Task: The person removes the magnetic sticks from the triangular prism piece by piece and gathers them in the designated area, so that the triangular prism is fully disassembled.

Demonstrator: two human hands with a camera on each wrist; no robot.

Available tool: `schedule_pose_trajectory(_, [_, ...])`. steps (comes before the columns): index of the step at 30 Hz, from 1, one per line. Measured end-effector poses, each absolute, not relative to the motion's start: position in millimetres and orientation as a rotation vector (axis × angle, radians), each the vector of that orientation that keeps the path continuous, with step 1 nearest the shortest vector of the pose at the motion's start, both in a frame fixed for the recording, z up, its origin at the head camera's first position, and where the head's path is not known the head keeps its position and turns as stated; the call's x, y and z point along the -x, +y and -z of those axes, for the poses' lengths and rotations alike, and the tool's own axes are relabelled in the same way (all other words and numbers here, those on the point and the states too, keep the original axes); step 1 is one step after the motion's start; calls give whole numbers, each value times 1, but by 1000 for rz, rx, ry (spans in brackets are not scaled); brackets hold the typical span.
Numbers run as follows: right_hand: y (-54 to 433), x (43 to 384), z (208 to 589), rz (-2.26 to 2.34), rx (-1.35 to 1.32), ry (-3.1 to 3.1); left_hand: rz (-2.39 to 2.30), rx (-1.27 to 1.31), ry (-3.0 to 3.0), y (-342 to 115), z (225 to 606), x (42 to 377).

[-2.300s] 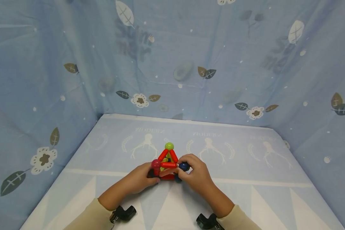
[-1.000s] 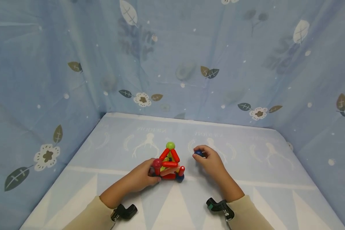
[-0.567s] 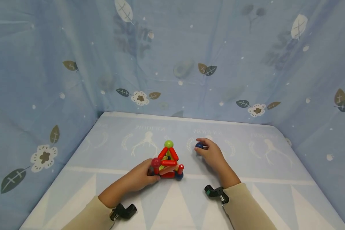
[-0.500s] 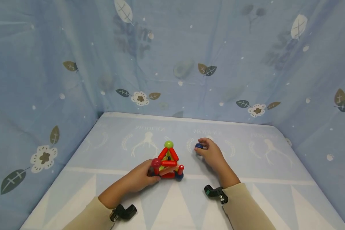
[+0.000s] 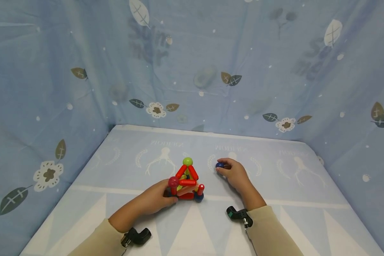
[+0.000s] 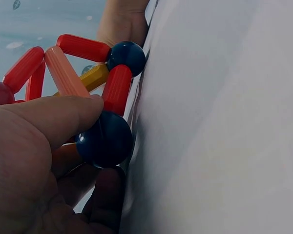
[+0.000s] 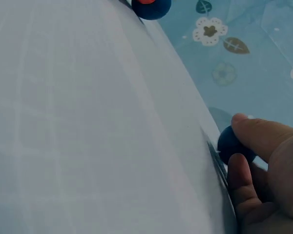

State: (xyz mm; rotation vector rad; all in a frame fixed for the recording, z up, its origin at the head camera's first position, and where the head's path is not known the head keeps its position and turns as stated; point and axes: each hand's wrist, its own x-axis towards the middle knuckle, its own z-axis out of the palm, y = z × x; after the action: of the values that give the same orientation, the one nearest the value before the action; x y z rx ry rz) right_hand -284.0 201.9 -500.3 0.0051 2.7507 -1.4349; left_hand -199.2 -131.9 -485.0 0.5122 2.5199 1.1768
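A structure of magnetic rods and balls (image 5: pixel 187 182) stands on the table in the head view, with a green ball on top and a crimson ball at its left. My left hand (image 5: pixel 158 197) grips its lower left corner; in the left wrist view the thumb and fingers pinch a dark blue ball (image 6: pixel 105 140) joined to red rods. At the structure's right corner, a short red rod (image 5: pixel 201 189) sticks up from another blue ball (image 5: pixel 198 197). Apart from it, to the right, my right hand (image 5: pixel 236 175) pinches a loose blue ball (image 7: pixel 230 145) at the table surface.
The table (image 5: pixel 275 227) wears a pale patterned cloth. Blue printed curtains (image 5: pixel 198 64) hang at the back and on both sides. A black wrist camera (image 5: pixel 137 236) sits on the left wrist and another camera (image 5: pixel 240 215) on the right.
My right hand has moved away from the structure to the right with a blue ball, uncovering the upright red rod. It is slightly lower than half a second ago. The left hand keeps its place.
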Motion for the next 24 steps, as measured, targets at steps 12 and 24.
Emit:
schedule_pose_trajectory(12, [198, 278, 501, 1420, -59, 2754, -1154, -528, 2519, -133, 485, 196])
schedule_pose_trajectory(24, [197, 277, 495, 1410, -57, 2769, -1143, -525, 2535, -133, 484, 198])
